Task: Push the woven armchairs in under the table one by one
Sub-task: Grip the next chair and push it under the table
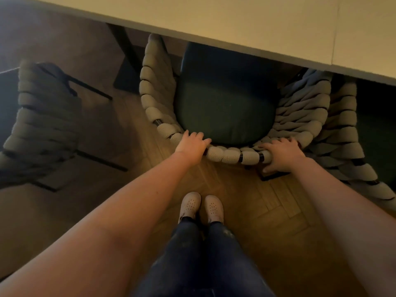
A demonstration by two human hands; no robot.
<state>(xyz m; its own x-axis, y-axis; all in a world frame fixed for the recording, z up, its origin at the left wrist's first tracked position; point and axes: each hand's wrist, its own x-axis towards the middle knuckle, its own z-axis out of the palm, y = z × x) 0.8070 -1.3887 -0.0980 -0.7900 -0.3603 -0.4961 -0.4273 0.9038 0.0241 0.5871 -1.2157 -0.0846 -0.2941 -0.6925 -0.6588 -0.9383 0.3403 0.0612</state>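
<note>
A woven armchair (231, 154) with thick beige rope loops and a dark green seat cushion (225, 108) stands right in front of me, its front half under the pale table (235, 24). My left hand (191, 144) grips the back rim on its left part, fingers over the top. My right hand (282, 154) grips the same rim further right, fingers curled over it and thumb below. A second woven armchair (45, 118) stands at the left, away from the table. A third woven armchair (347, 129) is close at the right, partly under the table.
The table's dark leg (126, 54) stands on the floor between the left and middle chairs. My feet in pale perforated clogs (201, 205) are on herringbone wood floor just behind the middle chair. The left chair's dark metal legs (100, 161) stretch across the floor.
</note>
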